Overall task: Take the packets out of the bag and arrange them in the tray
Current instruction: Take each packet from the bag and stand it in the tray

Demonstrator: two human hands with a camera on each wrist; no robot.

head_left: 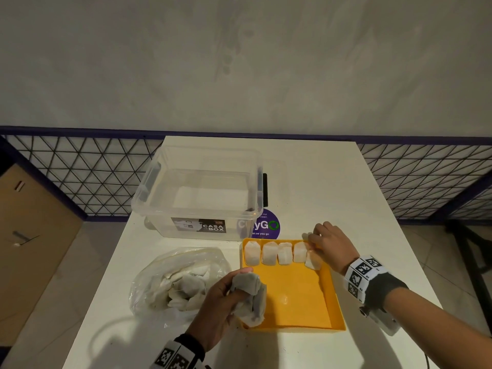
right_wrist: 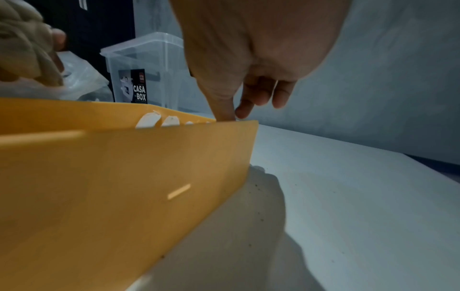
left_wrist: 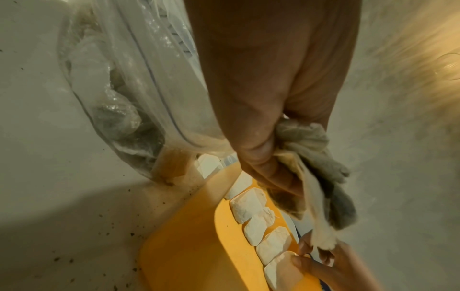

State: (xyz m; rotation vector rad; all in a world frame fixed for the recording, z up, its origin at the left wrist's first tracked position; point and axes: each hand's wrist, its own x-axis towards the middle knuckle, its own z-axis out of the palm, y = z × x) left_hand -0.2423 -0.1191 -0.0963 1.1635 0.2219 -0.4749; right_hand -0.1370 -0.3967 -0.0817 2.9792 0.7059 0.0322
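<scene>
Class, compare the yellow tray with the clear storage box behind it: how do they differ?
The yellow tray is opaque and shallow; the clear storage box is see-through and deep. The tray holds a row of packets along its far wall; no packets show in the box. The box carries a printed label; none shows on the tray. Both stand open-topped on the white table.

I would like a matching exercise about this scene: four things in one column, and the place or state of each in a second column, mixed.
Things:
1. left hand
2. right hand
3. clear bag
4. clear storage box

Places or states:
A. stands open behind the yellow tray
B. grips a bunch of packets
C. lies left of the tray, packets inside
D. touches the last packet in the row

Pairs: 1-B, 2-D, 3-C, 4-A
</scene>
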